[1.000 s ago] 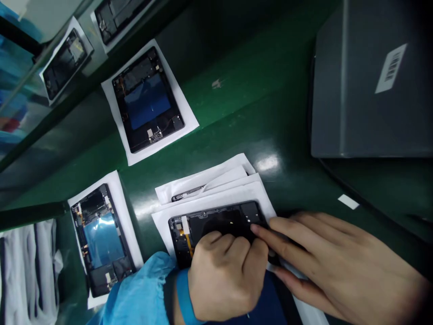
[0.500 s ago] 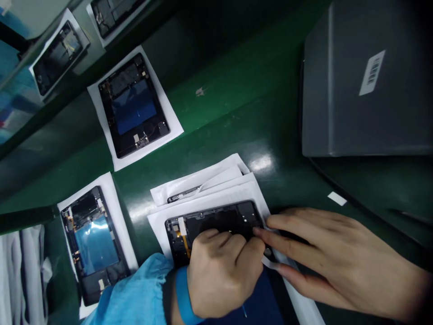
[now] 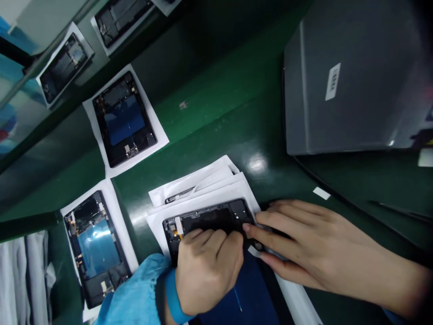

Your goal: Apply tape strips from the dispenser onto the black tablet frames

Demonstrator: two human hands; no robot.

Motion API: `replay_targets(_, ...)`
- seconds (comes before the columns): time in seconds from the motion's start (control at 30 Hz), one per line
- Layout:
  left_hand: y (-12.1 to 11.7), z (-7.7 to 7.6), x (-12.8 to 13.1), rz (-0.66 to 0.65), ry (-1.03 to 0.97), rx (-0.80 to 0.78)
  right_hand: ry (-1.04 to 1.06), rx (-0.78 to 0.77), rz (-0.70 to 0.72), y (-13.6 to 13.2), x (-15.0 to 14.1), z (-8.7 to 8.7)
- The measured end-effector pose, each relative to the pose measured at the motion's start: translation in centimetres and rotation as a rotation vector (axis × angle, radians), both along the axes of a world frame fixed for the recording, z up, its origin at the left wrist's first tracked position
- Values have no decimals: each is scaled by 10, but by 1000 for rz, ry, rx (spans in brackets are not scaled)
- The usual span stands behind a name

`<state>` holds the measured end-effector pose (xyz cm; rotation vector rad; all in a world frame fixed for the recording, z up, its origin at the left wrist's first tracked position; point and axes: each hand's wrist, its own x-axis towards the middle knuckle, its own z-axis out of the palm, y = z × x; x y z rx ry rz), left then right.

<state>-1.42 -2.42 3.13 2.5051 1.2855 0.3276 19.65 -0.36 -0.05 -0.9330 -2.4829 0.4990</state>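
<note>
An opened tablet [image 3: 216, 216], back cover off, lies flat and face down on a white sheet [image 3: 203, 203] at the near edge of the green worktop [image 3: 219, 113]. Its frame is black, with a small white tab and an orange flex strip near its left end and a blue battery panel [image 3: 250, 293] toward the near side. More white sheets are stacked beneath and behind it

Black tablet [image 3: 216, 216], white sheet [image 3: 199, 180], green belt [image 3: 216, 117].
</note>
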Motion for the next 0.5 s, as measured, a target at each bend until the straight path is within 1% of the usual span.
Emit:
replay_targets(0.1, 1, 2, -1, 4, 20, -9, -33, 73, -11, -3, -2, 0)
replay_targets(0.2, 1, 0, -2, 27, 6, -7, -48, 147, 3, -7, -4, -1)
replay_targets(0.33, 1, -1, -3, 61, -5, -21, -39, 131, -1, -9, -6, -2)
replay_targets(0.5, 2, 0, -6, 20, 43, 24, -64, 129, -1, -12, -5, -5)
